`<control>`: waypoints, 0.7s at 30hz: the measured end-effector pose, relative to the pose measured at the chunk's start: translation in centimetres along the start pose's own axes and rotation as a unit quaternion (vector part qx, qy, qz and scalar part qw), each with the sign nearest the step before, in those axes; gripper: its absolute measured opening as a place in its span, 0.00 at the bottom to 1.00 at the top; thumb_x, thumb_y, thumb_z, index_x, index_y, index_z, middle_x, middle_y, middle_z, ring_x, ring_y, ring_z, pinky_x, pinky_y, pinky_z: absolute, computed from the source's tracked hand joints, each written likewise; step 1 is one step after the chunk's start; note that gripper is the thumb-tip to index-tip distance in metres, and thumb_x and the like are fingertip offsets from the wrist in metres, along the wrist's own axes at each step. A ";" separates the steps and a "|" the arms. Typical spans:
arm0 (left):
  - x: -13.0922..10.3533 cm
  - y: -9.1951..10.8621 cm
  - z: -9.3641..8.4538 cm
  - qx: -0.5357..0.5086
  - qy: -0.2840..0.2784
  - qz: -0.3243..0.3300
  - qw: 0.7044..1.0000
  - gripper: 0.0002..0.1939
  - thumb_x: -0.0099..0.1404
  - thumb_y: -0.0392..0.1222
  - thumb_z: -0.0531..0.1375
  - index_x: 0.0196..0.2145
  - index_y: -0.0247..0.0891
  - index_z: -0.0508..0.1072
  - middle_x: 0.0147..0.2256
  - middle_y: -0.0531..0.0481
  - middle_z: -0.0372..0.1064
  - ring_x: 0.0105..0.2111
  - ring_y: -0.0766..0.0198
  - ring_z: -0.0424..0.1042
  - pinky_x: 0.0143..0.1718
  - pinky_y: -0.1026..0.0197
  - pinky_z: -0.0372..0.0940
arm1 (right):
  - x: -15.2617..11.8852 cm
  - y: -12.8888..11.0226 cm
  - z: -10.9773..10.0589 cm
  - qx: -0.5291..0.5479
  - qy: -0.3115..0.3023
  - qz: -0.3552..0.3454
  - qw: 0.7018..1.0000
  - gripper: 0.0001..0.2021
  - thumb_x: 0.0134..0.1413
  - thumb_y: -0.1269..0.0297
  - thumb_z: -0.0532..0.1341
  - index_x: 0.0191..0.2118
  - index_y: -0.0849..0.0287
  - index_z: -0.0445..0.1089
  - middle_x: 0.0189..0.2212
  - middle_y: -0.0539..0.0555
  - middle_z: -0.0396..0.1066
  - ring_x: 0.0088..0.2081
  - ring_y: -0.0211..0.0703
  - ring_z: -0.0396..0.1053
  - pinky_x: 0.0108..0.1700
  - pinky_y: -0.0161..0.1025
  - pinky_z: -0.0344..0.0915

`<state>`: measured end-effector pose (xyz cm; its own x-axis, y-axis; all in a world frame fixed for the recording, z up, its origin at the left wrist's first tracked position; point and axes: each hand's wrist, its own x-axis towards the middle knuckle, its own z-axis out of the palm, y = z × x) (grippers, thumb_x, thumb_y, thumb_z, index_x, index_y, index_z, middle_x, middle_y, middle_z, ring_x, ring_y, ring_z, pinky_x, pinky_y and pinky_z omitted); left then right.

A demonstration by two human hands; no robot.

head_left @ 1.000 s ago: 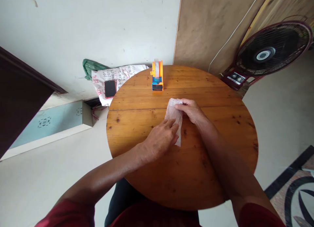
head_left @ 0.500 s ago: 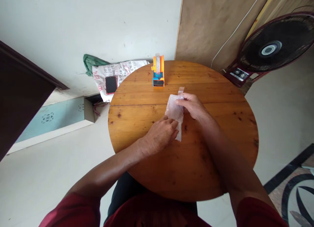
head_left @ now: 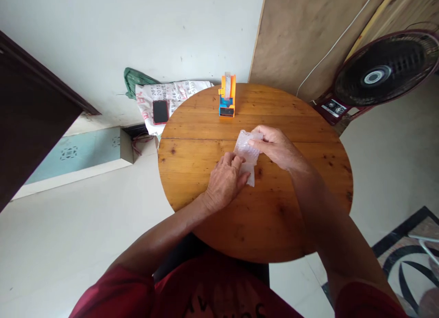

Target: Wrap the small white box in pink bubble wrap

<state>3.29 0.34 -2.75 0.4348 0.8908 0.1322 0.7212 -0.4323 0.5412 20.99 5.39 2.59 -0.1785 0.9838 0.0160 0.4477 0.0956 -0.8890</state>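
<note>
As the right hand (head_left: 274, 148) clamps one edge between thumb and fingers, the bubble wrap (head_left: 245, 145) sits over the table (head_left: 274, 217), on the near side of the tape dispenser (head_left: 227, 98).
The left hand (head_left: 224, 178), fingers bent and slightly apart, touches the wrap's end farther from the dispenser; whether it grips, I cannot tell. The right fingertips are hidden underneath. The wrap looks whitish, translucent and bubbled.

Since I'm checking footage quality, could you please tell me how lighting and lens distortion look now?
Head view: fan looks stretched near the right edge; same view: wooden table darker toward the person; same view: bubble wrap pale, with small glints.
</note>
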 end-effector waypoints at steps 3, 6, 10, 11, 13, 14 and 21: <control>-0.1 0.0 0.4 -0.028 0.009 -0.048 0.998 0.13 0.68 0.44 0.60 0.48 0.40 0.66 0.48 0.45 0.63 0.47 0.56 0.71 0.46 0.54 0.71 | -0.5 -0.1 -0.2 -0.014 -0.008 -0.004 1.000 0.08 0.54 0.58 0.62 0.29 0.55 0.65 0.25 0.46 0.62 0.28 0.39 0.59 0.32 0.38 0.54; 0.0 0.0 0.6 -0.052 0.013 -0.080 0.995 0.13 0.67 0.46 0.61 0.45 0.40 0.65 0.46 0.46 0.62 0.43 0.59 0.70 0.43 0.56 0.70 | -0.9 -0.2 -0.3 -0.015 -0.012 -0.008 1.000 0.08 0.55 0.58 0.62 0.30 0.54 0.65 0.26 0.46 0.63 0.29 0.39 0.60 0.33 0.38 0.55; 0.2 0.0 0.7 -0.076 0.010 -0.113 0.991 0.14 0.65 0.46 0.63 0.44 0.39 0.64 0.45 0.46 0.62 0.38 0.63 0.69 0.41 0.58 0.69 | -1.8 -0.4 -0.4 -0.019 -0.034 -0.013 0.999 0.07 0.57 0.57 0.61 0.32 0.54 0.66 0.27 0.47 0.65 0.29 0.39 0.60 0.34 0.39 0.55; 0.2 0.0 0.7 -0.083 0.010 -0.120 0.989 0.15 0.65 0.46 0.63 0.44 0.38 0.64 0.45 0.46 0.62 0.38 0.64 0.69 0.40 0.58 0.69 | -2.1 -0.4 -0.4 -0.025 -0.038 -0.019 0.999 0.07 0.57 0.58 0.61 0.33 0.55 0.67 0.27 0.47 0.65 0.29 0.39 0.60 0.33 0.39 0.55; 0.2 -0.1 0.8 -0.100 0.015 -0.127 0.987 0.16 0.64 0.45 0.63 0.44 0.37 0.63 0.46 0.46 0.62 0.38 0.64 0.69 0.41 0.57 0.69 | -2.9 -0.5 -0.2 -0.050 -0.038 -0.038 0.997 0.06 0.57 0.59 0.61 0.33 0.55 0.67 0.27 0.47 0.65 0.29 0.38 0.60 0.33 0.38 0.55; 0.2 -0.2 0.9 -0.110 0.019 -0.128 0.985 0.16 0.64 0.45 0.63 0.45 0.37 0.63 0.46 0.45 0.63 0.38 0.63 0.69 0.41 0.57 0.69 | -3.3 -0.5 -0.1 -0.065 -0.035 -0.047 0.996 0.06 0.58 0.60 0.60 0.32 0.55 0.67 0.27 0.47 0.65 0.29 0.38 0.60 0.32 0.38 0.55; 0.2 -0.3 1.0 -0.160 0.051 -0.131 0.977 0.36 0.60 0.41 0.66 0.63 0.40 0.57 0.56 0.40 0.59 0.40 0.60 0.71 0.43 0.55 0.70 | -7.1 0.6 1.7 -0.084 0.012 -0.083 0.993 0.05 0.63 0.62 0.57 0.36 0.55 0.68 0.33 0.48 0.74 0.33 0.40 0.69 0.36 0.37 0.62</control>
<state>3.72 0.51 -3.67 0.1895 0.9815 0.0280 0.5885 -0.1364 0.7969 21.03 -1.78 1.19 -0.2415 0.9558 0.1678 0.5536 0.2778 -0.7851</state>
